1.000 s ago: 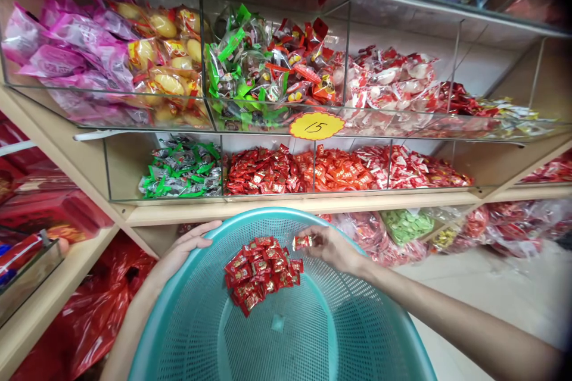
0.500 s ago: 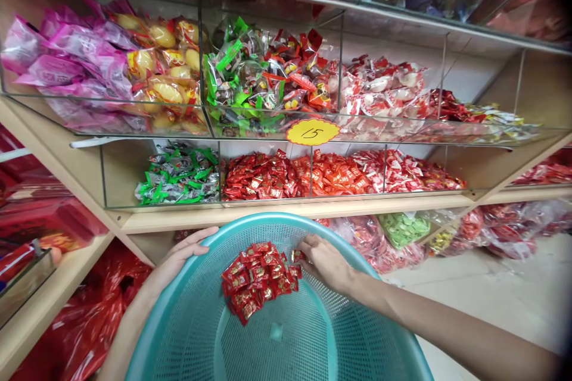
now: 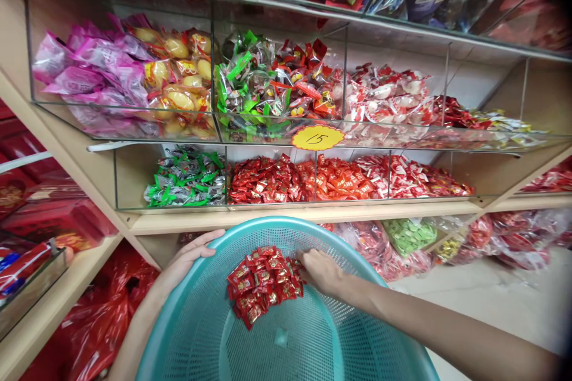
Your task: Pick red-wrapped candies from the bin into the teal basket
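Basket (image 3: pixel 279 360): teal, perforated walls, smooth rim; open side up, near edge out of view. Candies (image 3: pixel 263 284): small, red wrappers, gold markings; one overlapping heap inside basket, toward far wall, lying at mixed angles.

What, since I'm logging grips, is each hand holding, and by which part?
The left hand holds the teal basket by its left rim. The right hand is at the right edge of the red candies; whether it holds one is unclear.

Left hand (image 3: pixel 190 255) at rim of teal basket (image 3: pixel 281 363); right hand (image 3: pixel 324 272) inside, beside heaped red-wrapped sweets (image 3: pixel 261 283).
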